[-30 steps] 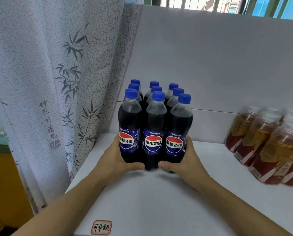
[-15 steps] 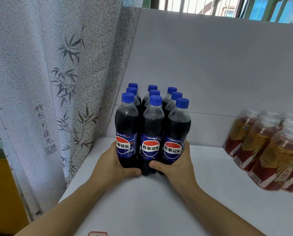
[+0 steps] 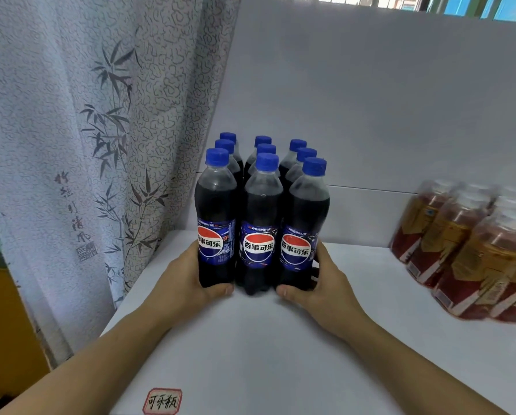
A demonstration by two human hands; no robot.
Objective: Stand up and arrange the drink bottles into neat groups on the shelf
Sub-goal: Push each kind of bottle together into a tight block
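Note:
Several cola bottles (image 3: 258,217) with blue caps and blue labels stand upright in a tight square block on the white shelf (image 3: 265,354), near its back left corner. My left hand (image 3: 184,283) presses the block's left side, thumb across the front bottle's base. My right hand (image 3: 319,290) clasps the right side the same way. At the right edge several amber tea bottles (image 3: 466,250) with white caps stand grouped together, blurred.
A grey patterned curtain (image 3: 85,145) hangs along the shelf's left edge. A white back wall (image 3: 370,100) rises behind the bottles. A red-framed label sticker (image 3: 162,401) sits at the shelf's front edge. Bare shelf lies between the cola block and the tea bottles.
Both hands stay clamped on the cola block. The block sits about where it was; the view has shifted slightly, so the sticker shows at the front edge again.

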